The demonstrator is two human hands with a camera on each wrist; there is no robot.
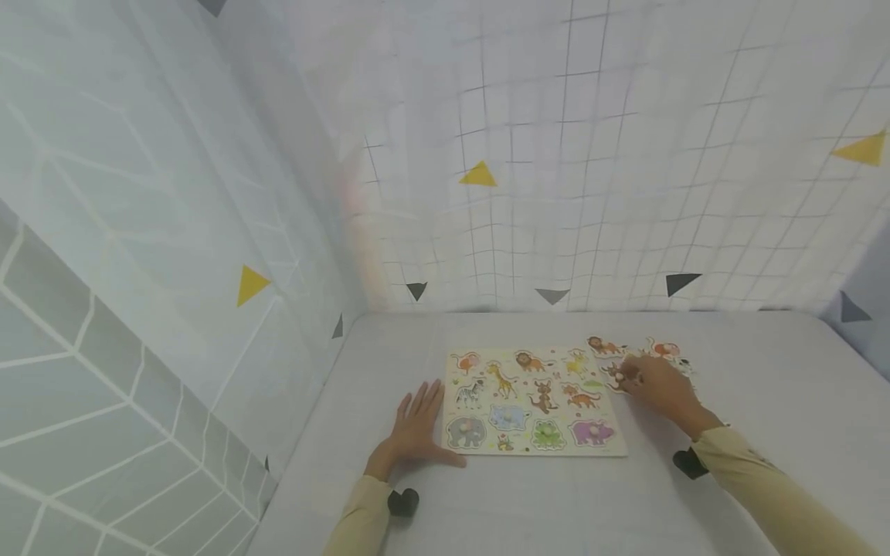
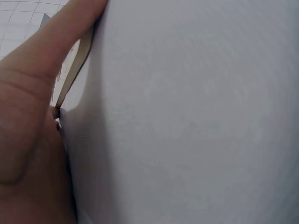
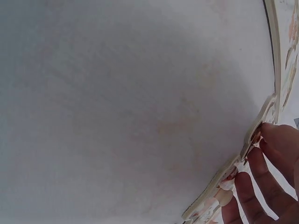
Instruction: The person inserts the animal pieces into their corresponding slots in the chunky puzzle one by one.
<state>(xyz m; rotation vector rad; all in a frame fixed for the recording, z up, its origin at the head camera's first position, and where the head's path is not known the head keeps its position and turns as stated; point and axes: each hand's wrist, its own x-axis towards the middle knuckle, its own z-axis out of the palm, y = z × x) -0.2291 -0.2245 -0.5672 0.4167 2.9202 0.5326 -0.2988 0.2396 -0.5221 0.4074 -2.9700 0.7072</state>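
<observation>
A wooden animal puzzle board lies flat on the cloth-covered table. Knobbed elephant, hippo, frog and purple rhino pieces sit along its lower part. My left hand rests at the board's left edge, fingers spread and straight, thumb by the near corner. Just off the board's right side, my right hand pinches a brown kangaroo piece between thumb and fingers. The right wrist view shows fingertips on that thin piece, with another knobbed piece close beside it.
Loose pieces lie beyond and around the right hand, including a lion and a monkey, some partly hidden by the hand. A patterned cloth wall rises behind the table, another on the left.
</observation>
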